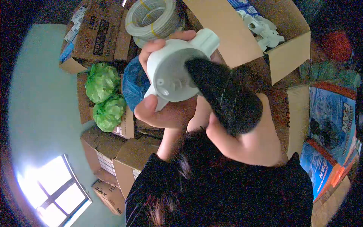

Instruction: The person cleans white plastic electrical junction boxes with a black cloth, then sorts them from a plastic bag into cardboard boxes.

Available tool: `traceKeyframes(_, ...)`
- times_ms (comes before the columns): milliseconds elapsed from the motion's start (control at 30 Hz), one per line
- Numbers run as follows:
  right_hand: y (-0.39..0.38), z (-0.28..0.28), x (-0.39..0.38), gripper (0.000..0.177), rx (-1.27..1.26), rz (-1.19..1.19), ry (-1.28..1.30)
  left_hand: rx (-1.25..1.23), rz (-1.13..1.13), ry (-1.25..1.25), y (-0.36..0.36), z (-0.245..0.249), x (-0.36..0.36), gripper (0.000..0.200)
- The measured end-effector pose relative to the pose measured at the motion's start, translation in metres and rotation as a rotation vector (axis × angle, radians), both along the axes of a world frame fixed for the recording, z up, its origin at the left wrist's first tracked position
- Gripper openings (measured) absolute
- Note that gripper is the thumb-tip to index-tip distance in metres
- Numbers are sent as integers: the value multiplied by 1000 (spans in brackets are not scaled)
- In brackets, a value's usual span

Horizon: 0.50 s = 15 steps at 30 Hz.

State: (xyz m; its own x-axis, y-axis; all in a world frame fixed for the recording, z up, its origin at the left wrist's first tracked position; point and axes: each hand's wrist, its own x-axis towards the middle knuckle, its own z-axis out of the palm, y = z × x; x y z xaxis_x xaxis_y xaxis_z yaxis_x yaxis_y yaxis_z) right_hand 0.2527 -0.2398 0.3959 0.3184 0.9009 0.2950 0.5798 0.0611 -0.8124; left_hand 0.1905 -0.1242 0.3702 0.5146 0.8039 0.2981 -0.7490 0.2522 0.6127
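My left hand [170, 115] is wrapped around a white round plastic conduit junction box [175, 77], thumb at its lower edge and fingers over its far side. The box is tilted so its hollow, greyish inside faces me, and a short pipe spout sticks out at the upper right. In my right hand [251, 145] is a folded black cloth [230, 96] with a line of light stitching. Its tip lies over the right part of the box's opening. The cloth hides part of the box, and some right fingers are hidden behind it.
An open carton [289, 62] at upper right holds white pipe fittings [264, 32]. A cable coil [151, 19] lies at the top. Green bags [102, 83], a blue bag [134, 85] and brown cartons [132, 153] stand left. Fan boxes [332, 117] are on the right.
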Motion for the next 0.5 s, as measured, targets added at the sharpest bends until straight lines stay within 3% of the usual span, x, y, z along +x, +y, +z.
traceKeyframes(33,3,-2,1,24,35,-14,-22,20,-3,13,0,0,0,72)
traceKeyframes(67,5,5,-7,22,-96,-112,-77,63,4,47,-1,-2,1,72)
traceKeyframes(100,6,-3,-15,23,-187,-40,-183,103,16,78,0,-5,2,72)
traceKeyframes(167,4,-9,-22,22,-235,49,-114,125,13,91,1,-7,0,71)
traceKeyframes(267,1,-16,-8,20,-55,-40,-17,58,58,54,4,-8,-4,68)
traceKeyframes(333,-5,-17,1,18,-11,-81,137,75,327,273,11,2,1,68)
traceKeyframes(400,-20,-19,9,27,-89,-67,281,114,389,237,46,7,-15,68)
traceKeyframes(433,-27,-20,13,34,-128,-65,352,127,310,141,81,-4,-43,68)
traceKeyframes(500,-49,-33,22,33,-250,-39,358,86,-60,-15,144,-16,-76,65)
